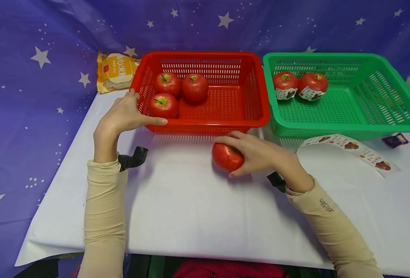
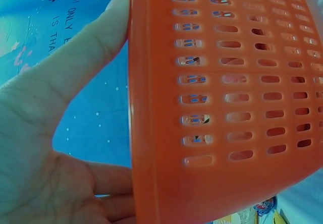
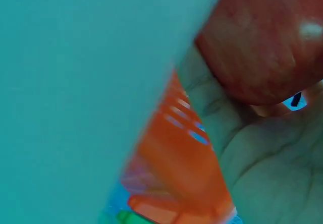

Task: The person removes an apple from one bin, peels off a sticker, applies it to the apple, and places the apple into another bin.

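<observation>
My right hand (image 1: 257, 154) grips a red apple (image 1: 225, 157) that rests on the white table (image 1: 191, 216), just in front of the red basket (image 1: 205, 126). The right wrist view shows that apple (image 3: 267, 42) close against my palm. My left hand (image 1: 128, 114) holds the basket's front left corner, thumb lying along the front rim and fingers on the left side. The left wrist view has the basket wall (image 2: 227, 108) beside my thumb (image 2: 75, 67). Three bare red apples (image 1: 163, 105) lie in the basket's left part.
A green basket (image 1: 343, 129) stands right of the red one and holds two stickered apples (image 1: 285, 85) at its back left. A strip of stickers (image 1: 350, 148) lies before it, with a small purple packet (image 1: 395, 139) nearby. A yellow packet (image 1: 116, 71) sits at the back left.
</observation>
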{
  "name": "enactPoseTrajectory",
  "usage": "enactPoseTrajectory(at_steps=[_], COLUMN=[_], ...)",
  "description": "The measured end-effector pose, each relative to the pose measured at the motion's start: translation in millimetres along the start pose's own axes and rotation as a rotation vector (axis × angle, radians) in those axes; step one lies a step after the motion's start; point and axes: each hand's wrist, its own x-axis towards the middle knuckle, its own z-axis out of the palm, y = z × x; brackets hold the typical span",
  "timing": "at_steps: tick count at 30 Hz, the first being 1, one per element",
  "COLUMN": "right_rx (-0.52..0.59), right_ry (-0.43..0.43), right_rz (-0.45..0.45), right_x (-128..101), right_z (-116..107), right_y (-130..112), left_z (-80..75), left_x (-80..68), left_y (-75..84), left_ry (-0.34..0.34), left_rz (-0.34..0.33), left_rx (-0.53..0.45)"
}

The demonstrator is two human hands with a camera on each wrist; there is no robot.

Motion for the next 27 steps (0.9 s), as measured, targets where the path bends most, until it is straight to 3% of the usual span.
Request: enactPoseTrajectory(at_steps=[6, 12, 17, 20, 24, 27], right_rx=[0.013, 0.032, 0.104, 0.132, 0.118, 0.067], right_ry=[-0.037, -0.057, -0.007, 0.019, -0.007, -0.018], right_rz=[0.093, 0.059, -0.003, 0.023, 0.138, 0.184], right_x=[7.7, 2.4, -27.8, -59.2, -99.7, -114.5], right_z=[18.2, 11.7, -14.4, -32.4, -45.8, -45.2], right_y=[3.5, 6.1, 21.2, 38.5, 64.0, 81.2], left_z=[0.0, 1.3, 1.0, 1.2, 2.8, 13.5], left_x=[-0.2, 1.7, 1.9, 2.5, -0.5, -8.8], left_y=[-1.9, -0.6, -0.7, 0.0, 11.2, 34.0], left_ry=[-0.019, -0.005, 0.018, 0.033, 0.081, 0.143], left_rz=[-0.018, 0.0, 0.006, 0.023, 0.123, 0.284], left_rx=[0.01, -0.026, -0.047, -0.036, -0.038, -0.071])
